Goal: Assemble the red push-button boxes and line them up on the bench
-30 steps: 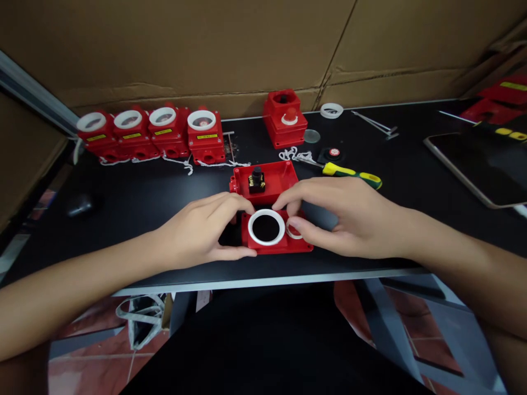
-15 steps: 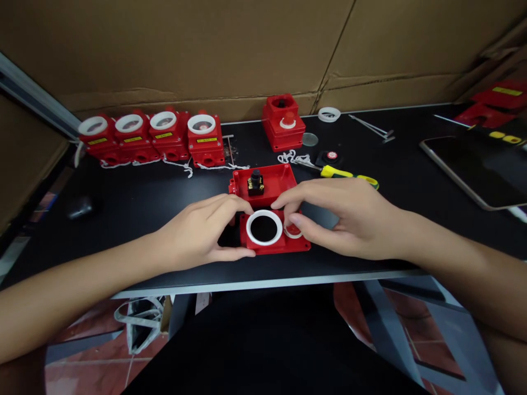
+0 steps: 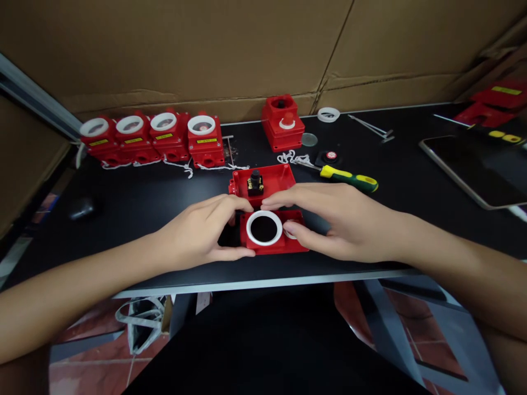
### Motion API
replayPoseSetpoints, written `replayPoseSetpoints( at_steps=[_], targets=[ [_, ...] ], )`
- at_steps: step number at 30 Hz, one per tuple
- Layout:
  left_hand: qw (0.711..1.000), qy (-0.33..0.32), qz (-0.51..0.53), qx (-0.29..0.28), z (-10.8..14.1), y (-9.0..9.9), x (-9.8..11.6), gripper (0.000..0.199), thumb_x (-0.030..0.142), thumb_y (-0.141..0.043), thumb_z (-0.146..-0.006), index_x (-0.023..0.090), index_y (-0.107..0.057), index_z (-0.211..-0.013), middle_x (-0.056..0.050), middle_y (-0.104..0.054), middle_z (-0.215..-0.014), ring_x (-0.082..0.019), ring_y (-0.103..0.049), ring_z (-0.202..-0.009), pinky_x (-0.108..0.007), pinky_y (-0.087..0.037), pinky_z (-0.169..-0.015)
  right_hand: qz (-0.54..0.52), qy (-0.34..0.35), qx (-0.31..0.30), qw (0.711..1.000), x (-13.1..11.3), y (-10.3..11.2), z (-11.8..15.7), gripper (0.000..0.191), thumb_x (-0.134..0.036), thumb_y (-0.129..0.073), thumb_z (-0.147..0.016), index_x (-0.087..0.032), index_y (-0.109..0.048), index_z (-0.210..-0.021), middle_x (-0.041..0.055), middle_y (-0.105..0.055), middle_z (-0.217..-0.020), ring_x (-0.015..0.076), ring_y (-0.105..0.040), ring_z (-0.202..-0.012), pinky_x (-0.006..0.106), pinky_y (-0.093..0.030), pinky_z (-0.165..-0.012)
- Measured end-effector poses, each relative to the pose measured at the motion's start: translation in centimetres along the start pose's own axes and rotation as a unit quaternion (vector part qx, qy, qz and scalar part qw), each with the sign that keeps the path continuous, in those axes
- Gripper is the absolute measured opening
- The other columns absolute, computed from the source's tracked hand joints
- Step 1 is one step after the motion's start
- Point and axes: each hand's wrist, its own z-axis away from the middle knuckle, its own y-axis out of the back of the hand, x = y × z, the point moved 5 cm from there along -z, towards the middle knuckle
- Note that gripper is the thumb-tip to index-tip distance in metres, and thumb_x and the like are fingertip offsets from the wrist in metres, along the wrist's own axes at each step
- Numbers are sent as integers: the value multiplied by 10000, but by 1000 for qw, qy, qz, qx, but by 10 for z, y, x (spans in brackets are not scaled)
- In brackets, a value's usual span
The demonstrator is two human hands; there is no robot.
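Observation:
A red box cover lies on the table in front of me, with a white ring set around its round dark opening. My left hand grips the cover's left side, thumb along the front edge and index finger at the back. Over the right part is my right hand. Its index finger reaches the ring's back rim and its thumb comes close to the right rim, partly hiding a small round fitting. Just behind sits an open red box holding a black switch block.
Several red boxes with white rings line the back left. Another red box, a loose white ring, a clear disc and a yellow-green screwdriver lie behind my right hand. A phone rests at right.
My right hand has shifted left. Its index finger has moved along to the ring's back rim, and its thumb has come nearer the ring. The left hand stays in place.

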Motion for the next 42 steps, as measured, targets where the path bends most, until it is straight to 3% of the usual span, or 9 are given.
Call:
replayPoseSetpoints(
  at_steps=[5, 11, 14, 18, 21, 27, 33, 39, 42],
  targets=[
    [1000, 1, -2, -5, -1, -1, 0, 539, 646, -802, -1144, 225, -635, -1437, -85, -827, -1244, -236, -810, -932, -355, -665, -866, -11, 0, 15, 1000, 2, 6, -3, 214, -269, -641, -1159, -219, -798, -1297, 55, -905, -1155, 176, -873, -1015, 307, -698, -908],
    [999, -32, -2, 15, -1, 1, 3, 544, 508, -903, -1104, 203, -627, -1460, -90, -834, -1261, -225, -820, -940, -330, -660, -859, -22, 4, 19, 1000, 0, 6, -3, 190, -256, -619, -1174, -245, -799, -1237, 12, -894, -1029, 152, -835, -851, 294, -634, -755],
    [999, -44, -2, 21, 0, 1, 3, 552, 538, -882, -1117, 204, -613, -1466, -88, -833, -1254, -222, -820, -929, -334, -671, -858, -33, 5, 36, 999, 0, 4, -3, 231, -231, -646, -1152, -213, -762, -1351, 12, -891, -1077, 128, -840, -883, 252, -652, -798],
    [999, -38, -7, 23, 2, 0, 2, 587, 606, -834, -1137, 211, -591, -1498, -91, -831, -1254, -228, -816, -913, -355, -686, -861, -46, -25, -3, 999, 5, -5, 0, 482, -290, -645, -1169, -192, -623, -1641, 82, -877, -1394, 135, -866, -980, 254, -658, -835],
    [1000, -23, -1, 12, 2, -1, 0, 589, 642, -810, -1141, 221, -603, -1497, -86, -830, -1240, -238, -820, -922, -367, -693, -879, -38, -24, -25, 999, 5, -6, 2, 507, -288, -610, -1198, -176, -581, -1692, 71, -898, -1328, 144, -873, -984, 262, -648, -852],
    [1000, -22, -2, 6, 0, -1, -1, 569, 702, -729, -1172, 221, -622, -1456, -82, -825, -1229, -228, -814, -919, -359, -685, -875, -25, 14, 13, 1000, -2, 4, -2, 308, -203, -620, -1180, -125, -721, -1460, 32, -914, -1173, 81, -866, -921, 173, -612, -815],
    [999, -46, -9, 13, -1, -1, 2, 551, 661, -744, -1179, 205, -609, -1457, -92, -829, -1250, -217, -808, -909, -333, -656, -822, -1, 39, 49, 998, -3, 7, -3, 247, -162, -633, -1161, -122, -741, -1379, 13, -914, -1111, 70, -873, -954, 140, -628, -862],
    [999, -45, -2, 4, 0, -1, 1, 499, 564, -801, -1173, 211, -608, -1467, -93, -832, -1288, -216, -814, -961, -327, -657, -856, -28, 22, 37, 999, 1, 6, -2, 167, -195, -632, -1177, -159, -769, -1265, 3, -889, -940, 99, -819, -765, 205, -596, -692],
    [999, -48, 6, 3, 1, -1, 0, 503, 570, -802, -1170, 218, -616, -1477, -102, -837, -1321, -221, -817, -967, -341, -668, -872, -36, 13, 40, 998, 1, 5, -1, 165, -190, -625, -1174, -182, -771, -1251, -12, -863, -878, 105, -801, -737, 217, -586, -681]
  ],
)
